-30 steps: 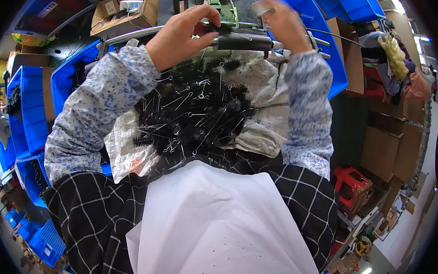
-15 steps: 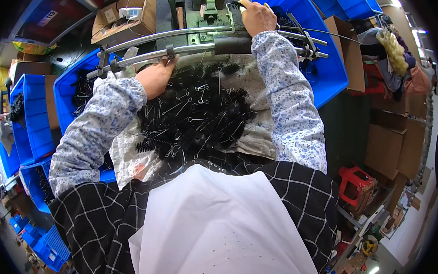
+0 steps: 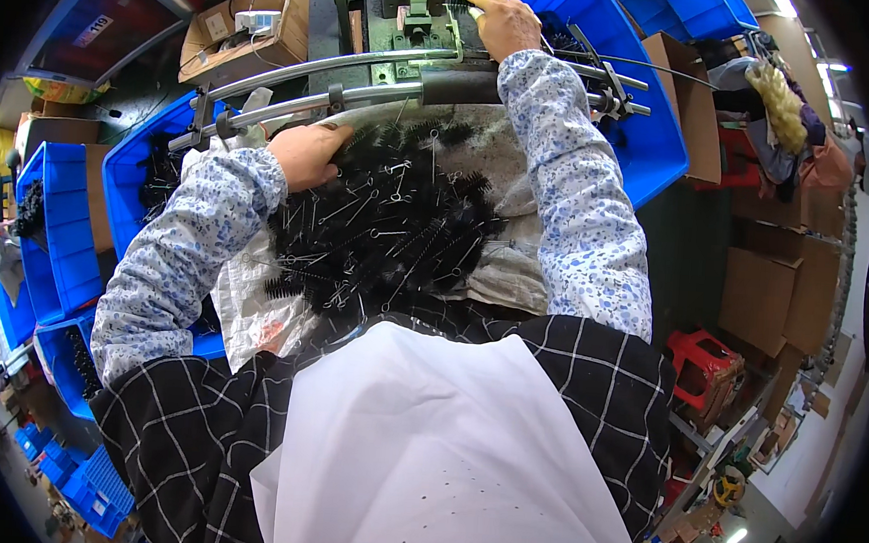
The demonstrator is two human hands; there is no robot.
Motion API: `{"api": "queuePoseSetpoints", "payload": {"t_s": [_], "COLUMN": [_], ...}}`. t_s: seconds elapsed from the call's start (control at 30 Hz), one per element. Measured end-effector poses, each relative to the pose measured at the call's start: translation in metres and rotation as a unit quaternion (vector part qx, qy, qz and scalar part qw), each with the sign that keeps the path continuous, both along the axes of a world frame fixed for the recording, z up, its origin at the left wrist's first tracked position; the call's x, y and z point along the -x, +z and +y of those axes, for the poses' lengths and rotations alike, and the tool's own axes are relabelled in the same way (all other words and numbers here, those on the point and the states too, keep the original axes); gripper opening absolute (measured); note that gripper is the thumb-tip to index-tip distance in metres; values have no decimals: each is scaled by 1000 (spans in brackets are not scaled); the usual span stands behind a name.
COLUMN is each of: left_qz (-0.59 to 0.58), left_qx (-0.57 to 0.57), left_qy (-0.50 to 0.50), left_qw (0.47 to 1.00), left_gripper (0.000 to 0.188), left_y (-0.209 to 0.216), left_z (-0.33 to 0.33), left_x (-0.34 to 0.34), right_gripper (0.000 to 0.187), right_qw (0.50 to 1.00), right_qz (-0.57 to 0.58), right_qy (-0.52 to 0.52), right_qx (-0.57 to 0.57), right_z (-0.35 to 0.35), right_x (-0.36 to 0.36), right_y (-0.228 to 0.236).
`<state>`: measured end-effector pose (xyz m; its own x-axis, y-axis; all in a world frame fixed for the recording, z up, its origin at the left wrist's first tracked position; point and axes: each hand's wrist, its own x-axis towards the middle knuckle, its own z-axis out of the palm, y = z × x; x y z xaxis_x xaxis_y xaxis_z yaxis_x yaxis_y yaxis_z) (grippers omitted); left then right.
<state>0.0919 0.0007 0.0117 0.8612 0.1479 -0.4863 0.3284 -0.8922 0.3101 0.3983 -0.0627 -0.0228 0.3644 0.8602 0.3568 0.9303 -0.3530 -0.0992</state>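
Observation:
My right hand (image 3: 507, 27) is at the green and grey metal machine (image 3: 417, 27), its fingers closed in a pinch. Dark bristles of a small wire brush (image 3: 459, 2) show at the fingertips. Below the curved metal rails (image 3: 376, 93), my left hand (image 3: 305, 154) rests at the upper left edge of a heap of black wire brushes (image 3: 387, 234). Its fingers are bent and close together; what they hold, if anything, is hidden. Many brushes in the heap have twisted wire stems with ring ends. They lie on pale sacking (image 3: 514, 266) in front of me.
A blue bin (image 3: 651, 150) stands at the right behind the rails, and another (image 3: 126, 188) is on the left. An open cardboard box (image 3: 290, 39) sits left of the machine. Stacked blue bins (image 3: 63, 249) line the far left. A red stool (image 3: 704, 368) stands at my right.
My left hand has dropped slightly away from the rail toward the heap. My right hand has shifted a little left and up at the machine.

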Motion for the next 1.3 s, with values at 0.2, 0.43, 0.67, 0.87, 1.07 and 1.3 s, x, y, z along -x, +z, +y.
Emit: {"api": "queuePoseSetpoints", "payload": {"t_s": [0.2,0.43,0.67,0.87,1.07,1.3], "left_qz": [-107,-204,-223,-224,-287,-293], "left_qx": [37,128,169,146,100,182], "left_qy": [9,23,63,55,56,123], "left_qw": [994,970,958,962,951,931], "left_gripper": [31,28,31,27,27,30], "left_y": [13,56,85,94,85,88], "left_z": [3,9,16,12,24,25], "left_x": [16,22,20,7,22,18], "right_gripper": [34,30,36,22,33,26], "right_qw": [998,997,998,998,997,995], "right_qz": [-60,-15,10,3,18,83], "right_qy": [-6,-72,-67,-55,-71,-60], "right_qx": [-3,-33,3,-4,36,-3], "right_z": [-7,-24,11,19,3,-18], "right_x": [3,-2,41,53,35,-32], "right_y": [9,-9,-8,3,7,3]}}
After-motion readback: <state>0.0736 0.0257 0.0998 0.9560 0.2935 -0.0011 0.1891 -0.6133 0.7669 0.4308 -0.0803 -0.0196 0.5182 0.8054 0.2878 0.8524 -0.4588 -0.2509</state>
